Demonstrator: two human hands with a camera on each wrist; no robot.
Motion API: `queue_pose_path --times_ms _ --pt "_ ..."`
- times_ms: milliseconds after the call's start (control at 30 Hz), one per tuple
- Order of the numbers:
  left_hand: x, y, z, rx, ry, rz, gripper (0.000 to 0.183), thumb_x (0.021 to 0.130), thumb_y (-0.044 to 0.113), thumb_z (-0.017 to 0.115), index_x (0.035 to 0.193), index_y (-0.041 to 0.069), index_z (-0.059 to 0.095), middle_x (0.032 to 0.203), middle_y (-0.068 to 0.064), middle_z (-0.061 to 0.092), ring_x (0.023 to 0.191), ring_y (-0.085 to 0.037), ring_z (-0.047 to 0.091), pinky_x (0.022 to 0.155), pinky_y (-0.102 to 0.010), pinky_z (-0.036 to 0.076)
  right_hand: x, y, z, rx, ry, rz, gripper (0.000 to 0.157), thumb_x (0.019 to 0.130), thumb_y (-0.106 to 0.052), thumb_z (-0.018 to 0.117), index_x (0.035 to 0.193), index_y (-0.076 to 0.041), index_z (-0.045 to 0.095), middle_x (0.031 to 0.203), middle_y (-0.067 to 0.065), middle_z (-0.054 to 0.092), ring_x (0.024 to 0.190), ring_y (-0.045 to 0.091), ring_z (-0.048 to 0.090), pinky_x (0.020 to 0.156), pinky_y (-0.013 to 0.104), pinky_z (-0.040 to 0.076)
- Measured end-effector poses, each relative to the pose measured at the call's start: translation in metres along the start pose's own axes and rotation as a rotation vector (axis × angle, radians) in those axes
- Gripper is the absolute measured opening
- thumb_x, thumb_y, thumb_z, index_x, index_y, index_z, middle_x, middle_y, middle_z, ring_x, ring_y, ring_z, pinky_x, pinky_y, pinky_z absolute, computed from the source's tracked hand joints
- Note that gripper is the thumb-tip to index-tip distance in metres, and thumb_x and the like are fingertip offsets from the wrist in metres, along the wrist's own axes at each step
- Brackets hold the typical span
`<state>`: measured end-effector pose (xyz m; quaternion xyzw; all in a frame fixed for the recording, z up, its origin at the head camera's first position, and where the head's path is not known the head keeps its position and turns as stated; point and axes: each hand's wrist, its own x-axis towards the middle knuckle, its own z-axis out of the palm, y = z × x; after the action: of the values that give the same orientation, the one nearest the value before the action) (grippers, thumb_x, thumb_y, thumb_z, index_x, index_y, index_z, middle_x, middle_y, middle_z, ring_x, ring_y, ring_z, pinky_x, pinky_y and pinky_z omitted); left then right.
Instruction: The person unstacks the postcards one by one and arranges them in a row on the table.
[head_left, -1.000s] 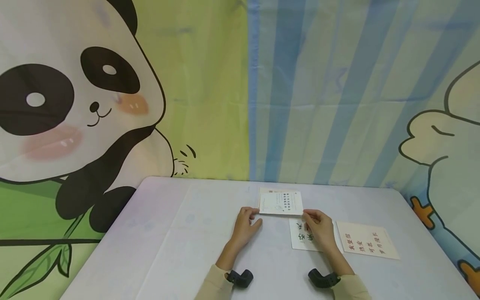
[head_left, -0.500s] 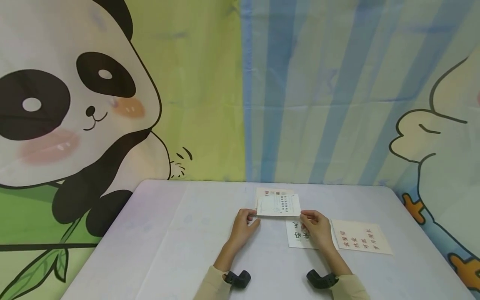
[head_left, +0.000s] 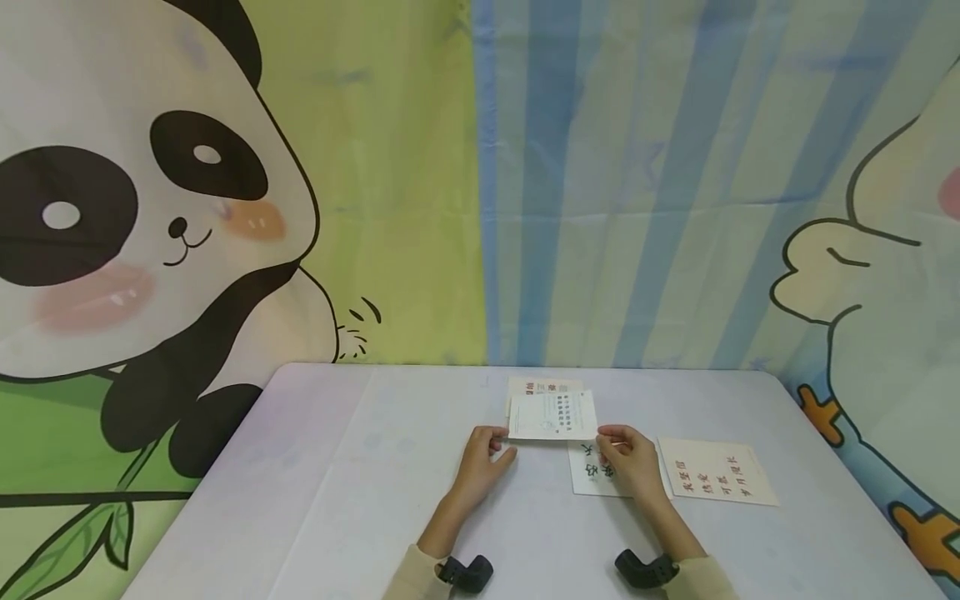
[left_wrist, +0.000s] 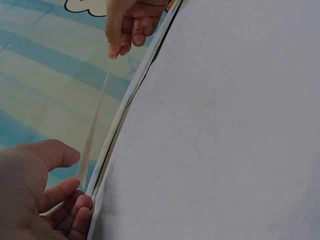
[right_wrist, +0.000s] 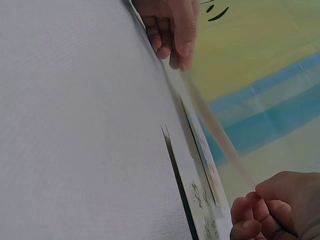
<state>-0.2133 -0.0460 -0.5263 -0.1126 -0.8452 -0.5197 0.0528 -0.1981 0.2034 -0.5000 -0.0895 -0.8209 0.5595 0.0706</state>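
A pale printed card (head_left: 552, 416) with small dark characters is held above the table, its near edge facing me. At its left corner is my left hand (head_left: 477, 465), gripping with the fingertips while the thumb points out toward the near side. My right hand (head_left: 630, 457) pinches the right corner between thumb and finger. In both wrist views the card (left_wrist: 92, 130) appears almost edge-on, stretched between the hands. Partly behind it lies a card with reddish writing (head_left: 542, 385). A white card with large black characters (head_left: 588, 477) lies partly under my right hand.
To the right lies a cream card (head_left: 720, 473) with red writing. All of this is on a white-covered table (head_left: 390, 500), backed by a printed curtain (head_left: 585, 183). Each wrist wears a black camera mount (head_left: 467, 573).
The head view has shifted slightly, moving the scene left. Both hands still hold the card, which has come slightly nearer, baring more of the red-written card behind it.
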Motion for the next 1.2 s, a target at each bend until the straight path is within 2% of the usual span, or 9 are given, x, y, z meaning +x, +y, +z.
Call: queue_pose_path --times_ms 333,600,800,1033,1200 --pt "-0.013 0.008 -0.008 0.001 -0.038 -0.014 0.032 0.089 0.013 0.069 0.115 -0.001 0.058 0.101 -0.006 0.050 0.089 -0.015 0.049 0.080 -0.027 0.045 -0.011 0.002 0.002 0.004 0.003 -0.009 0.023 0.092 -0.006 0.062 0.112 0.007 0.062 0.096 0.016 0.065 0.065 0.011 0.060 0.056 0.019 0.049" --pt "-0.024 0.016 -0.018 0.044 -0.098 -0.056 0.040 0.089 0.016 0.068 0.121 -0.002 0.054 0.108 -0.009 0.049 0.094 -0.018 0.049 0.077 -0.026 0.043 -0.017 -0.002 0.005 -0.004 -0.002 -0.031 0.021 0.091 -0.003 0.062 0.110 0.006 0.063 0.094 0.014 0.065 0.062 0.012 0.059 0.054 0.019 0.047" --pt "-0.030 0.013 -0.025 0.072 -0.101 -0.069 0.040 0.089 0.016 0.069 0.122 -0.001 0.053 0.110 -0.007 0.049 0.096 -0.016 0.049 0.079 -0.027 0.044 -0.023 -0.006 0.009 -0.040 -0.028 -0.047 0.020 0.090 -0.005 0.064 0.107 0.005 0.064 0.090 0.011 0.066 0.062 0.012 0.059 0.053 0.020 0.048" --pt "-0.037 0.009 -0.031 0.113 -0.101 -0.049 0.041 0.088 0.016 0.070 0.121 -0.001 0.053 0.108 -0.006 0.049 0.095 -0.017 0.050 0.081 -0.028 0.046 -0.028 -0.010 0.014 -0.055 -0.039 -0.061 0.017 0.089 -0.004 0.065 0.104 0.004 0.065 0.088 0.011 0.066 0.061 0.010 0.057 0.052 0.019 0.046" --pt "-0.042 0.008 -0.038 0.134 -0.111 -0.052 0.042 0.088 0.017 0.070 0.123 0.000 0.052 0.113 -0.005 0.048 0.097 -0.015 0.051 0.085 -0.030 0.048 -0.032 -0.012 0.017 -0.082 -0.072 -0.060 0.018 0.088 -0.004 0.066 0.104 0.003 0.066 0.088 0.009 0.064 0.063 0.009 0.054 0.052 0.019 0.044"
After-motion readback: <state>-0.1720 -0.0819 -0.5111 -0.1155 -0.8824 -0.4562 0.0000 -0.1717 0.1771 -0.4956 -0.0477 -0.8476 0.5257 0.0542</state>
